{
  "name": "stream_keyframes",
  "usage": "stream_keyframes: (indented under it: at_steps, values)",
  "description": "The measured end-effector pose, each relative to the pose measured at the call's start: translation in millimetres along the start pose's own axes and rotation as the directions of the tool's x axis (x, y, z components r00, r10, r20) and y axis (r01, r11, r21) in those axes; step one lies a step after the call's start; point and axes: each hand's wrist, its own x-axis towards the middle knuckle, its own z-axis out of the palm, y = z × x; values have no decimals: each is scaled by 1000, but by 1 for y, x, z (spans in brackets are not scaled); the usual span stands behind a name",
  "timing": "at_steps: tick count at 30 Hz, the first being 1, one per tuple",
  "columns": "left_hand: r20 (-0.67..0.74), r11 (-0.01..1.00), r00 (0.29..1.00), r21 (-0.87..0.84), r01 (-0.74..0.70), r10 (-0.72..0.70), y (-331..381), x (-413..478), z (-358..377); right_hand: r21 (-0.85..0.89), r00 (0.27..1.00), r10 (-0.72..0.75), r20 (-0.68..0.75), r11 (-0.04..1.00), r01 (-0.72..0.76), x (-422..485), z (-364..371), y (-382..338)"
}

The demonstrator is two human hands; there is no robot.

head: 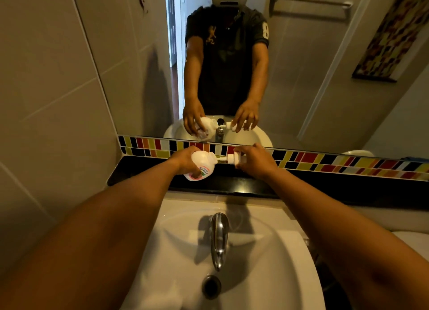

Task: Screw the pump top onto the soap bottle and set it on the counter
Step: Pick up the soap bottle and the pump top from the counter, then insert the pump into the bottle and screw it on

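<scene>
Head view: left hand (185, 160) grips tilted white plastic soap bottle (200, 165); right hand (253, 159) pinches white pump top (232, 159); align threads squarely before twisting.

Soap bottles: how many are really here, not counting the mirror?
1. The soap bottle is tilted in the left hand, above the black counter. Its other image is only a mirror reflection.

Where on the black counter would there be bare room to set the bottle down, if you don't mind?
The black counter is bare right of the right hand, below the tile strip. A shorter bare patch lies left of the soap bottle. The middle is crowded by both hands.
</scene>
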Motion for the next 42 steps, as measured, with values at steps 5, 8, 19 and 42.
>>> stream_keyframes:
  at_steps: [5, 8, 19, 42]
  values:
    - [21, 1000, 1000, 16, -9, 9, 9, -7, 0, -380, 958, -286, -30, 890, 254, -1, -13, -16]
    - [33, 1000, 999, -2, -13, 13, 14, -10, 0, -517, 914, -405, -19, 787, 337, -3, -17, -27]
    - [103, 994, 994, -104, -34, 45, 20, -18, 1, -635, 842, -539, 12, 646, 423, -11, -24, -42]
    - [124, 962, 984, -256, -90, 125, 31, -14, -3, 840, 945, 136, 298, 433, -328, -19, -20, -28]
